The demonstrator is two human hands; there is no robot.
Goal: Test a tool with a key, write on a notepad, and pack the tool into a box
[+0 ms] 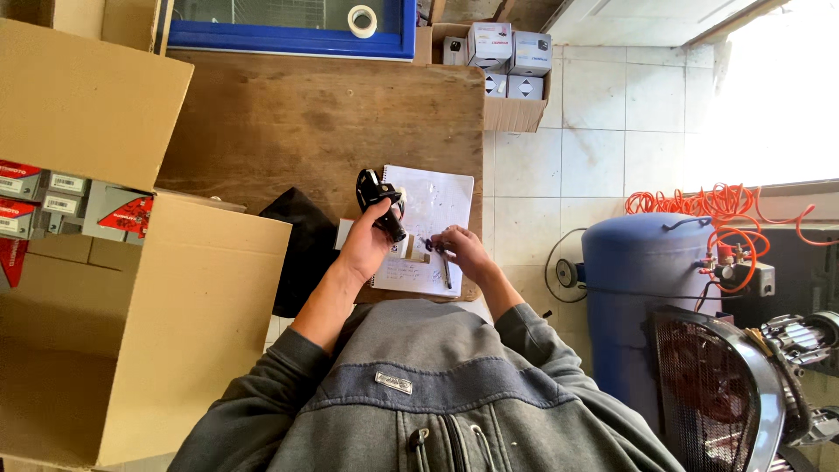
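We hold one black bicycle pedal (377, 199) in the left hand (367, 245), fingers wrapped closed around its lower end. Its long axis runs up and slightly left from the fist, away from the body, so the free end stands over the wooden table (288, 122) at the upper-left corner of the spiral notebook (428, 232).

The right hand (463, 249) rests on the notebook page, just right of the left hand — the two nearly touch. Its fingers are curled shut on one slim pen-like tool (446, 271), pointing down toward the body; a small dark part at the fingertips is too small to identify.

Count: one pedal, one notebook, one tool in hand. One large open cardboard box (149, 332) stands to the left — one black cloth (301, 245) lies between it and the notebook.
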